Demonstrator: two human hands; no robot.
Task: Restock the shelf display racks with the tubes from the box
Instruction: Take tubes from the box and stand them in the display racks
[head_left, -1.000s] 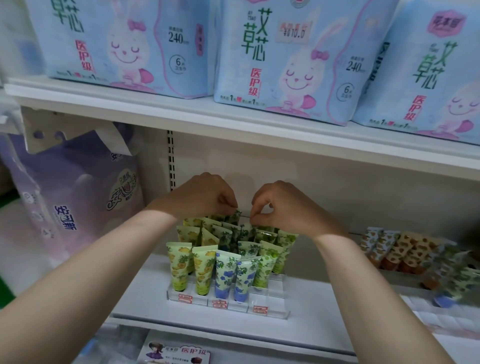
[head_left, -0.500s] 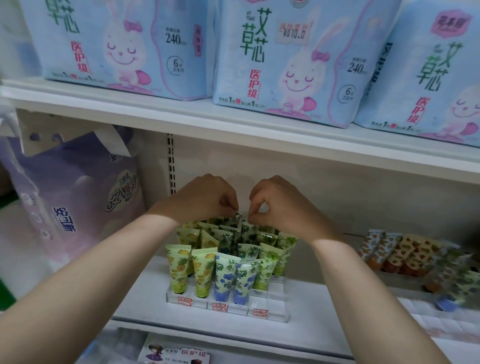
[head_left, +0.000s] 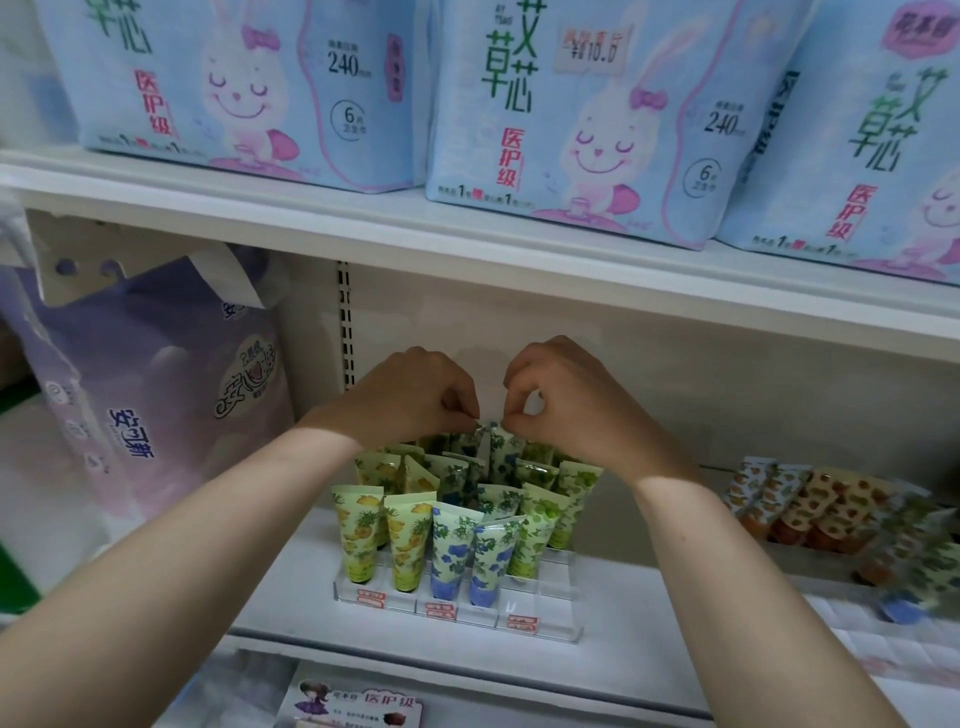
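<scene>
A white shelf (head_left: 291, 597) ran below the hands, part of a store unit with a slotted upright (head_left: 344, 322) just behind the left hand (head_left: 415, 400). Above both hands a second shelf board (head_left: 467, 228) carried large blue packs (head_left: 571, 130) printed with a rabbit. Left of the left hand stood a purple pack (head_left: 156, 395). Well to the right of the right hand (head_left: 566, 405) sat a blurred group of orange and green tubes (head_left: 810, 509).

Directly under the hands a clear stepped rack (head_left: 540, 618) held the tubes (head_left: 410, 540) upright on their caps, yellow nearest the left forearm, then blue, then green. The rack's front slot under the right forearm held no tube.

Both hands were curled, thumb against forefinger, fingertips nearly meeting. Each pinched the crimped top edge of one of the back tubes (head_left: 506, 452), which stood side by side in the rear row.

Compared with half a second earlier, the hands had stayed at the rear row in the same pinch, shifted only slightly. The front rows had not changed.
</scene>
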